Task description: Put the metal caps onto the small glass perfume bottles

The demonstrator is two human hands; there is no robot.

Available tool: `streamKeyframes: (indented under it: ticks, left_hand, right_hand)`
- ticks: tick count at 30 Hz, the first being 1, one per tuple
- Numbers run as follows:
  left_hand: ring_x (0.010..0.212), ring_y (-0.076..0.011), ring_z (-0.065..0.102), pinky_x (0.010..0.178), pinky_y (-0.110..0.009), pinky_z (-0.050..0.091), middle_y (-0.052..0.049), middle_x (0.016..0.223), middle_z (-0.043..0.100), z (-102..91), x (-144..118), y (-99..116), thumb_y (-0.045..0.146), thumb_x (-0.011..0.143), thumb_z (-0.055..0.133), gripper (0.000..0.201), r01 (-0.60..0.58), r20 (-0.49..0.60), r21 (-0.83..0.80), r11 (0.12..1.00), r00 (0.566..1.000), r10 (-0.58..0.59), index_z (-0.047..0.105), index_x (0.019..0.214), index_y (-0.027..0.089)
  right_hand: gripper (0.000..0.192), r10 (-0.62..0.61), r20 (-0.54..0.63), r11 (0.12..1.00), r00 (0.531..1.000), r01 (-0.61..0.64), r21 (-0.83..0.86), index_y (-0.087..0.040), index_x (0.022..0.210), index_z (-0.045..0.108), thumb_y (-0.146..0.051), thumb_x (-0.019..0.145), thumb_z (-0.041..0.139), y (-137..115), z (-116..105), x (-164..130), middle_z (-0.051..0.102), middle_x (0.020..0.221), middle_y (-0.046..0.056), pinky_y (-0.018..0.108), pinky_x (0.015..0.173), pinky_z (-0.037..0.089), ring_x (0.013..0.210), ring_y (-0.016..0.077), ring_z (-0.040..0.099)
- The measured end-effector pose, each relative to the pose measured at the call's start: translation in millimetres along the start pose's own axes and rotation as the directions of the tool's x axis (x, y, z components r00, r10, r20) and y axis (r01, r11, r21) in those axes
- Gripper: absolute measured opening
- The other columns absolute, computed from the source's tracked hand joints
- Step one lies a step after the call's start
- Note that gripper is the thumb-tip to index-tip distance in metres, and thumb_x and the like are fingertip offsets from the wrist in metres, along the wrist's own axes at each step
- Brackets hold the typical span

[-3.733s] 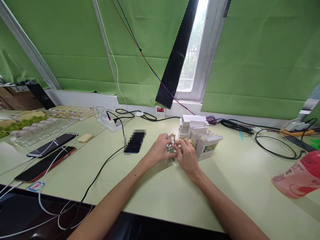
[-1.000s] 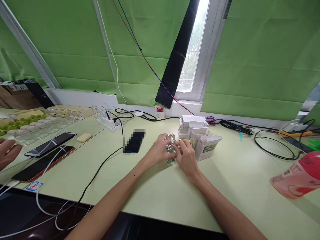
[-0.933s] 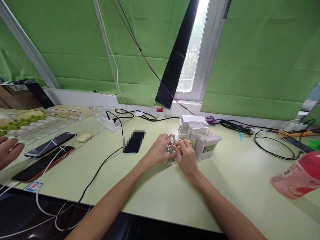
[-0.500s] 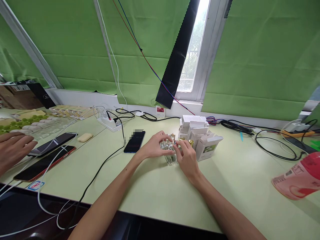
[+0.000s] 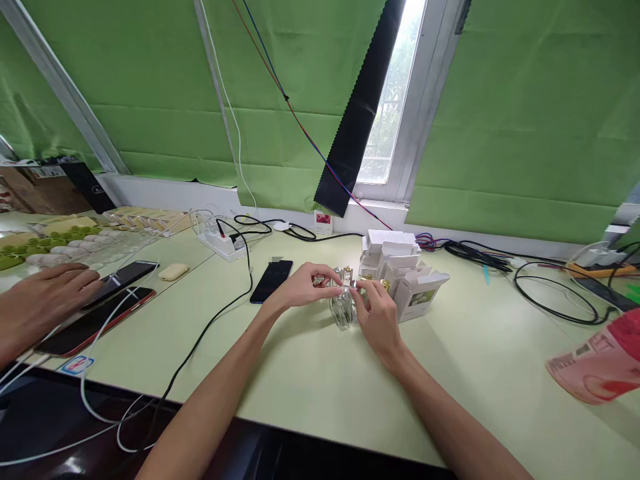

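Small clear glass bottles [image 5: 342,313] with shiny silver and gold necks stand close together near the middle of the table. My left hand [image 5: 306,287] reaches in from their left, thumb and forefinger drawn together at a bottle top. From the right, my right hand [image 5: 376,310] has its fingertips closed at a silver bottle neck beside it. Fingers hide part of the group, so the exact grip is hard to see. Gold bottle tops [image 5: 385,285] show behind my right hand. Just beyond it are several open white cartons [image 5: 417,297].
A dark phone [image 5: 271,281] lies left of my left hand. Another person's hand [image 5: 47,307] is over two phones at far left, near egg trays [image 5: 65,252]. A black cable [image 5: 215,320] crosses the table. At right stands a pink cup [image 5: 595,363].
My left thumb and forefinger have come closer together over the bottles. The other person's hand has moved right over the phones. The view has shifted slightly.
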State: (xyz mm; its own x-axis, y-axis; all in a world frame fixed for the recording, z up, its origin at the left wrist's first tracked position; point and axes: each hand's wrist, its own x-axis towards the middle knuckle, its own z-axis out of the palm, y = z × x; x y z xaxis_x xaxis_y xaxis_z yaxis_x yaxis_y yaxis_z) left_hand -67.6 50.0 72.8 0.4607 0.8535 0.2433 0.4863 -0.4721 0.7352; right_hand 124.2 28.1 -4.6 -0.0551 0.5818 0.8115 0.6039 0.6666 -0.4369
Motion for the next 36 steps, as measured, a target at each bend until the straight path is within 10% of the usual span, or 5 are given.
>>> streamKeyframes:
  ticks: [7, 12, 36]
  left_hand:
    - [0.055, -0.0084, 0.036, 0.048, -0.022, 0.026, 0.002, 0.063, 0.046, 2.7, 1.9, -7.4, 0.053, 0.078, 0.069, 0.038, 0.148, -0.071, -0.235, 0.961, 0.983, -0.168, 0.067, 0.071, 0.016]
    - [0.04, -0.0051, 0.02, 0.041, -0.021, 0.011, 0.008, 0.046, 0.025, 19.8, 10.2, -27.3, 0.059, 0.073, 0.071, 0.046, 0.376, -0.087, -0.451, 0.809, 0.884, -0.459, 0.056, 0.062, 0.017]
    - [0.035, -0.0042, 0.02, 0.038, -0.02, 0.011, 0.008, 0.042, 0.025, 39.0, 16.5, -30.9, 0.06, 0.079, 0.065, 0.05, 0.276, -0.23, -0.616, 0.738, 0.833, -0.503, 0.052, 0.058, 0.017]
  right_hand:
    - [0.018, 0.002, -0.077, 1.0, 0.997, -0.003, -0.017, -0.019, 0.109, 0.065, -0.024, 0.096, 0.053, -12.5, -10.8, 3.8, 0.061, 0.11, 0.01, 0.024, 0.048, 0.044, 0.045, 0.0041, 0.041]
    - [0.016, -0.051, -0.02, 0.999, 0.998, 0.051, 0.003, -0.017, 0.104, 0.065, -0.024, 0.095, 0.054, -17.5, -11.4, 2.8, 0.057, 0.075, 0.0, 0.022, 0.05, 0.04, 0.045, 0.0066, 0.041]
    - [0.023, 0.016, 0.234, 0.988, 0.972, -0.051, 0.143, -0.015, 0.111, 0.06, -0.022, 0.091, 0.051, -16.7, -4.8, -3.0, 0.037, 0.053, -0.01, 0.019, 0.051, 0.036, 0.044, 0.0083, 0.04]
